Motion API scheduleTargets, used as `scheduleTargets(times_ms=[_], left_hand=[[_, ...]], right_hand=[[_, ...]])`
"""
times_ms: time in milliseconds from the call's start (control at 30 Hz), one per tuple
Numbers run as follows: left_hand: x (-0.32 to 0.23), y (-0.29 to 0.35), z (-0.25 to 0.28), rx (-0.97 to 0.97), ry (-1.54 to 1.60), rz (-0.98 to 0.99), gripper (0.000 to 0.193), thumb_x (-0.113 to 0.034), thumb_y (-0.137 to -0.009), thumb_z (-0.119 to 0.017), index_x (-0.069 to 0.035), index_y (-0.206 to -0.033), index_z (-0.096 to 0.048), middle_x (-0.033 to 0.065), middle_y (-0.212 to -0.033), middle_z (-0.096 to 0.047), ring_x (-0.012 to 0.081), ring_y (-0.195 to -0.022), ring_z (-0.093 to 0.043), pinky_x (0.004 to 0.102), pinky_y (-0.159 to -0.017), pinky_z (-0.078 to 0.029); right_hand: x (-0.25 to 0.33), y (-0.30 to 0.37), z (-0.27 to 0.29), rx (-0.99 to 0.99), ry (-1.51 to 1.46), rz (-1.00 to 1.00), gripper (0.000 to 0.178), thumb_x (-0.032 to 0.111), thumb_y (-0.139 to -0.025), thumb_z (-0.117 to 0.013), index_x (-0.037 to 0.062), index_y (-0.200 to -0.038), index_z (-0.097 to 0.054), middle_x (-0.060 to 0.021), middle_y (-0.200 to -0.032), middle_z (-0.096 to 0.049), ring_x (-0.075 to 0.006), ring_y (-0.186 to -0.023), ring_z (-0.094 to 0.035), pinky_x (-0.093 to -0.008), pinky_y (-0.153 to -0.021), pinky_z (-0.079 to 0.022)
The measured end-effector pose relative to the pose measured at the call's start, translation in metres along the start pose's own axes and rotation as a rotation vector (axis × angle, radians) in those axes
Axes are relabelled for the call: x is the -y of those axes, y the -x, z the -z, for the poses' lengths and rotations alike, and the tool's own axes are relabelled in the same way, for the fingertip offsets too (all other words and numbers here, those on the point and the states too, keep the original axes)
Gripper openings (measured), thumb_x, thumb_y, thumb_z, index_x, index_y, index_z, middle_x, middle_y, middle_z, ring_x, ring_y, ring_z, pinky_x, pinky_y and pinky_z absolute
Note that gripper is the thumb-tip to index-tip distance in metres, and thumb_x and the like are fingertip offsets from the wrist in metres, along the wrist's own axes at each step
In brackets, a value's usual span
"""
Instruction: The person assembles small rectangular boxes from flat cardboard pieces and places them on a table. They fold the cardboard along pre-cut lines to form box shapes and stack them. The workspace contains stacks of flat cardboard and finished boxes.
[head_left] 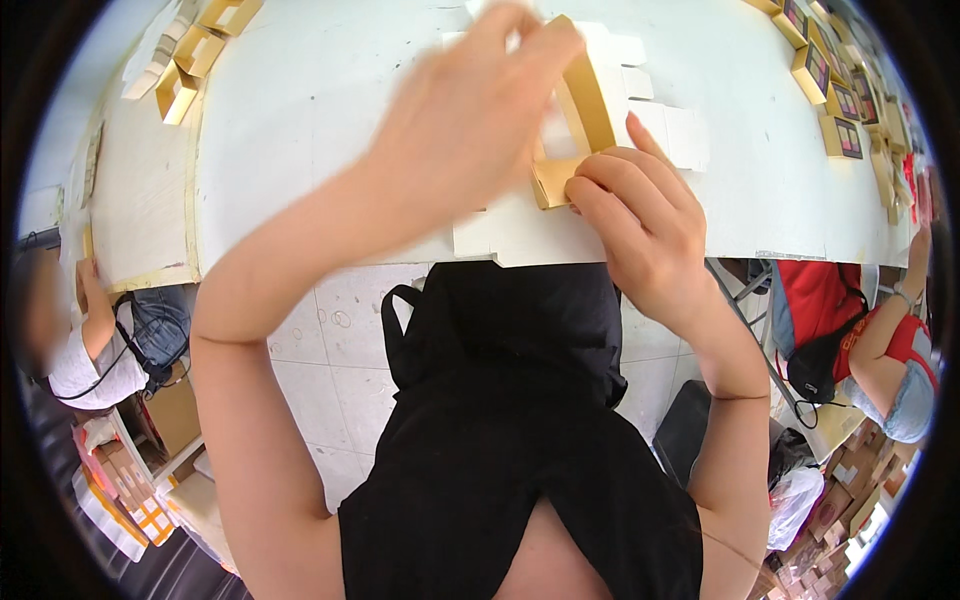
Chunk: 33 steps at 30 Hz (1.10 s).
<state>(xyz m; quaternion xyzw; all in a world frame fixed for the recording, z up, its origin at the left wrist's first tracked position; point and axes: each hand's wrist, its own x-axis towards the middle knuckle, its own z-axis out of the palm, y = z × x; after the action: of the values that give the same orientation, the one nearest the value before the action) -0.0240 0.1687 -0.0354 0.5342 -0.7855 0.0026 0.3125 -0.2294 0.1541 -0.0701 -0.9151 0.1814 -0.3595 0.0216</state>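
Observation:
A gold cardboard box frame (592, 100) with a pale inside stands on the white table in front of me. My right hand (645, 215) pinches its near right corner, fingers curled over the edge and thumb raised. My left hand (460, 120) reaches across the frame's left side to its far end. Motion smears its fingers, so I cannot tell whether they grip the frame. Beneath and around the frame lie flat white cardboard pieces (672, 135) with tabbed edges; one white piece (540, 238) reaches the table's near edge.
Several open gold boxes (198, 52) sit at the far left. More gold boxes with dark windowed fronts (842, 138) line the far right. A person (100, 350) sits at the left; another person's arm (885, 325) shows at the right beside a red bag (815, 300).

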Motion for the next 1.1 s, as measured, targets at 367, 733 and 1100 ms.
scheduleTargets(times_ms=[367, 733, 1100], left_hand=[[0.042, -0.076, -0.029, 0.404, -0.059, -0.617, 0.008, -0.018, -0.078, -0.067, -0.011, -0.074, -0.067, 0.0044, -0.079, -0.066, 0.0238, -0.077, -0.065, 0.0366, -0.067, -0.052], [0.015, -0.03, 0.046, 0.333, 0.043, -0.092, 0.029, -0.013, -0.083, -0.077, -0.01, -0.108, -0.063, 0.007, -0.075, -0.063, 0.0235, -0.063, -0.061, 0.0323, -0.057, -0.05], [0.01, 0.023, 0.019, 0.338, 0.322, -0.388, 0.03, -0.02, -0.073, -0.084, -0.007, -0.086, -0.06, 0.0046, -0.108, -0.059, 0.0199, -0.072, -0.061, 0.0297, -0.058, -0.051]], right_hand=[[0.008, -0.015, -0.008, 0.127, -0.031, 0.005, 0.018, 0.013, -0.072, -0.074, 0.0054, -0.075, -0.058, -0.0056, -0.076, -0.055, -0.0238, -0.079, -0.06, -0.0506, -0.109, -0.041], [-0.04, -0.036, 0.046, 0.08, 0.232, -0.056, 0.034, -0.013, -0.07, -0.062, -0.0011, -0.101, -0.069, -0.0151, -0.135, -0.057, -0.0318, -0.127, -0.052, -0.0421, -0.106, -0.046], [-0.051, -0.018, 0.028, 0.34, -0.216, -0.159, 0.054, -0.014, -0.073, -0.062, 0.0039, -0.124, -0.066, -0.0109, -0.155, -0.045, -0.0376, -0.129, -0.056, -0.0422, -0.102, -0.051]])
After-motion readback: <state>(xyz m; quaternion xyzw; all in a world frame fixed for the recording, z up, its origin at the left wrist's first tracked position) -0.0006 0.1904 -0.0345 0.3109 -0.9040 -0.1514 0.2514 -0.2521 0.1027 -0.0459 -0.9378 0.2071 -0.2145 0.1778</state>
